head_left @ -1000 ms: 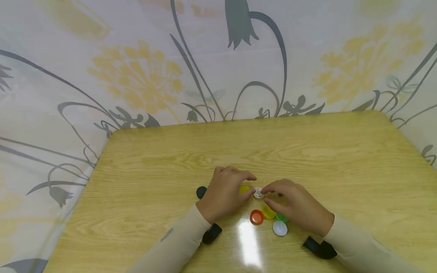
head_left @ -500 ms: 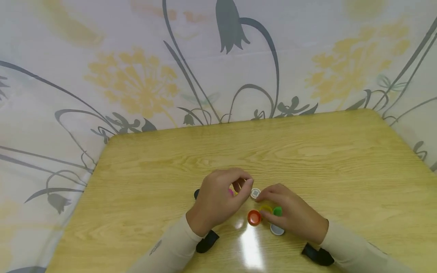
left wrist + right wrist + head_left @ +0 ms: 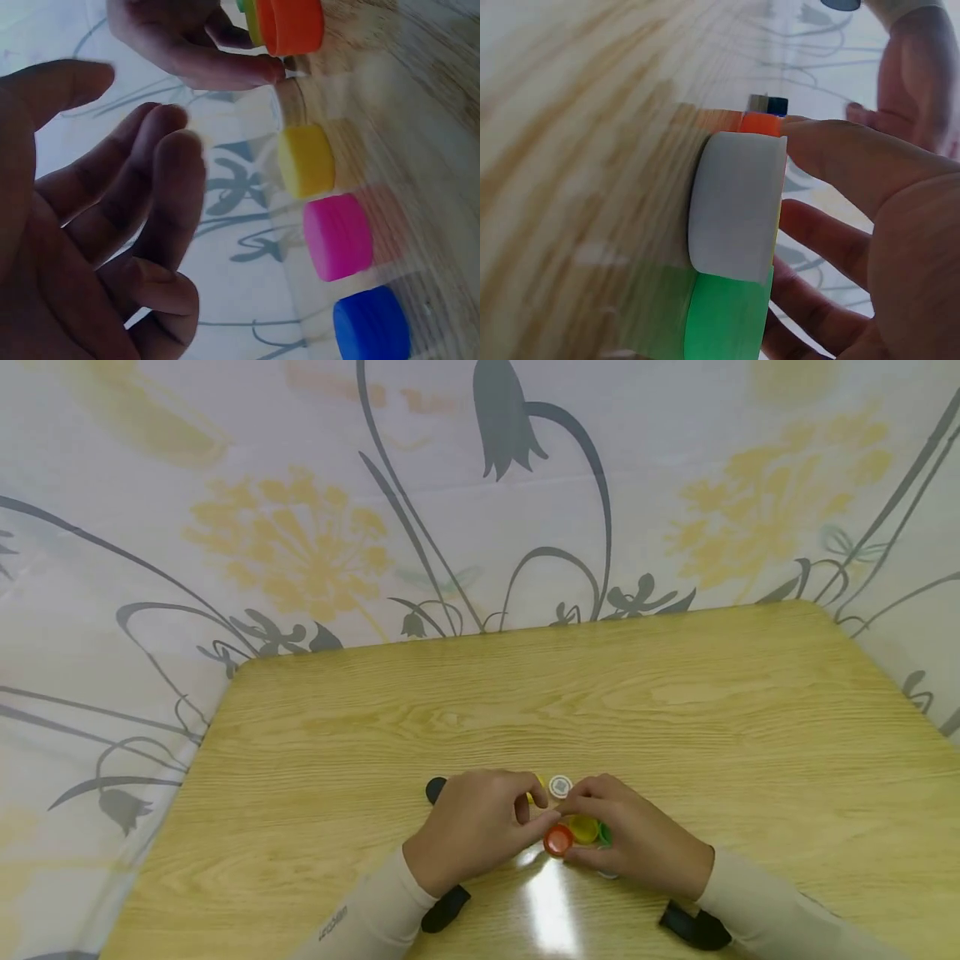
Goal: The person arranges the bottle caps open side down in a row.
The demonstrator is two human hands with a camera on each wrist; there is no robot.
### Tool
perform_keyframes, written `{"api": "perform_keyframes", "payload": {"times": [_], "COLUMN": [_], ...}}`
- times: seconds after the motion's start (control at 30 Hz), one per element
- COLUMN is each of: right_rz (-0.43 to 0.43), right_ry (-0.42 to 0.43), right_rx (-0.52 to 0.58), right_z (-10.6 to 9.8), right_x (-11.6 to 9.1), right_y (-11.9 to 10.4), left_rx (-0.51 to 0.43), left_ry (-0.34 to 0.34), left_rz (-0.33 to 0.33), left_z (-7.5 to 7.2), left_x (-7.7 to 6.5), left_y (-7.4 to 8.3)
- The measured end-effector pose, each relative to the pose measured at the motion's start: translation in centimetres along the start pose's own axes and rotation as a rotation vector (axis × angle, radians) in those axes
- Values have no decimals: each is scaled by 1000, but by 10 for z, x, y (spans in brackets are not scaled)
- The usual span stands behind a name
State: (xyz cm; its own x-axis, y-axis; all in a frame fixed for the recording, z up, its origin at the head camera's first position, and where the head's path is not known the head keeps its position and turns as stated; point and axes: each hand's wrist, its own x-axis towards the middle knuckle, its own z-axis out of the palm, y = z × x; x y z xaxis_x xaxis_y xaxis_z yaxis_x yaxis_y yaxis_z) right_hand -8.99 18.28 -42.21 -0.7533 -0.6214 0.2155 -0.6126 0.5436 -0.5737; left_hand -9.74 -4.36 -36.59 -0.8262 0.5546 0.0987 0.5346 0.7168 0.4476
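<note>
A red bottle cap (image 3: 558, 841) lies on the wooden table, with a yellow cap (image 3: 583, 829) and a green cap (image 3: 729, 319) beside it. My right hand (image 3: 637, 839) reaches round this cluster, its thumb at the red cap's near edge and a fingertip close to its far edge. It partly covers a white cap (image 3: 736, 206). Farther back is another white cap (image 3: 560, 787). My left hand (image 3: 480, 827) hovers left of the red cap, fingers loosely bent and holding nothing. Next to it run a yellow cap (image 3: 306, 160), a pink cap (image 3: 337, 236) and a blue cap (image 3: 373, 324).
The wooden table (image 3: 600, 693) reaches back to a flower-printed cloth (image 3: 435, 527). A dark round piece (image 3: 435, 790) shows left of my left hand. Black wrist devices (image 3: 693, 927) sit under the sleeves.
My left hand has drawn back toward me and left from the far white cap. My right hand has moved from beside that cap to the red one. The caps stay in place.
</note>
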Motion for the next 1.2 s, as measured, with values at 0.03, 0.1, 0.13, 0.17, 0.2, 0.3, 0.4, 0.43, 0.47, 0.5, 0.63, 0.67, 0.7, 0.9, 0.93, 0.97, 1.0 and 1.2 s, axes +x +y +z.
{"api": "perform_keyframes", "payload": {"times": [0.03, 0.1, 0.13, 0.17, 0.2, 0.3, 0.4, 0.43, 0.47, 0.5, 0.63, 0.67, 0.7, 0.9, 0.93, 0.97, 1.0, 1.2], "right_rz": [-4, -8, -9, -11, -11, -8, -6, -6, -3, -2, 0, 0, -1, -12, -20, -17, -17, -11], "right_ry": [3, 12, 16, 18, 22, 22, 22, 22, 24, 28, 37, 37, 37, 45, 48, 48, 48, 57], "right_rx": [-15, -41, -52, -57, -61, -64, -68, -68, -70, -72, -76, -77, -77, -81, -80, -81, -79, -59], "right_z": [1, 1, 2, 2, 2, 2, 3, 3, 3, 3, 2, 2, 2, 3, 3, 3, 3, 1], "right_x": [0, -1, -1, -1, -1, 0, 2, 2, 3, 3, 3, 3, 3, 2, 2, 2, 2, 2], "right_y": [0, 0, 0, 0, 0, -1, -1, -1, -1, -1, -1, -1, 0, 1, 1, 1, 0, -1], "left_rx": [6, 21, 23, 28, 37, 57, 46, 35, 25, 17, -19, -20, -22, -8, -9, -13, -18, -55], "left_ry": [-31, -78, -95, -111, -122, -149, -166, -168, -166, -165, -166, -167, -168, -174, -178, -183, -188, -213], "left_rz": [-13, -28, -35, -40, -42, -44, -56, -63, -67, -73, -76, -75, -75, -66, -64, -64, -65, -75], "left_z": [1, 2, 3, 5, 6, 12, 18, 20, 21, 23, 28, 28, 29, 30, 30, 30, 30, 26], "left_x": [0, 0, 0, 0, -1, -2, -4, -4, -4, -4, -1, -1, 0, 1, 1, 1, 1, 1], "left_y": [-1, -3, -4, -5, -5, -8, -10, -10, -10, -11, -11, -11, -11, -11, -11, -11, -11, -12]}}
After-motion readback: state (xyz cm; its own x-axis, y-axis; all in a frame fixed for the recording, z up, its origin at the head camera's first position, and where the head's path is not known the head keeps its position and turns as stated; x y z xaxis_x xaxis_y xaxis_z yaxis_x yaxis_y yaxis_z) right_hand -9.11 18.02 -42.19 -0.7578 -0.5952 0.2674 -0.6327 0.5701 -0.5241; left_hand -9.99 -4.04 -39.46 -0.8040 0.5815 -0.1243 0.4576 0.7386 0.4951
